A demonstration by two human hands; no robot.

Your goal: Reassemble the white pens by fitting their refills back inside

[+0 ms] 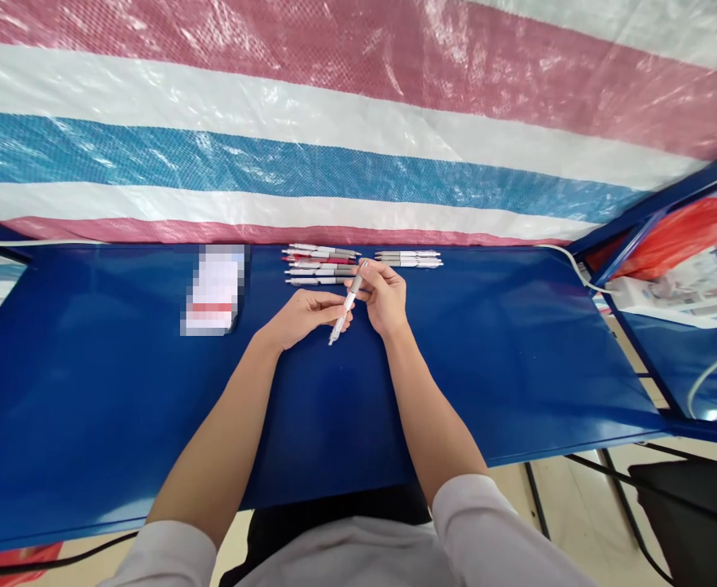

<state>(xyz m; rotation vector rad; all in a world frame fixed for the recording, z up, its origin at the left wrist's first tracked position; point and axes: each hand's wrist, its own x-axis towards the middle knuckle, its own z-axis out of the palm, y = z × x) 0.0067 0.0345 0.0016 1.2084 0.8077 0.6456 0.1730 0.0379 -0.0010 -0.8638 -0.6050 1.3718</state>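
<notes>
Between my two hands, above the blue table (456, 342), is a white pen with a grey grip (345, 314), held at a slant. My left hand (306, 316) pinches its white barrel near the middle. The fingers of my right hand (384, 295) close round the grey upper end, hiding part of it. Just behind my hands lies a group of several pens (318, 269), mostly white and grey, one with red parts. Farther right sits a smaller row of white and grey pens (408, 258).
A phone (215, 291) with a blurred-out screen lies left of my hands. Striped plastic sheeting (334, 106) hangs behind the table. On the right, a red plastic bag (682, 236) and white items rest beyond a blue metal frame (631, 244). A white cable (569, 259) runs along the back right.
</notes>
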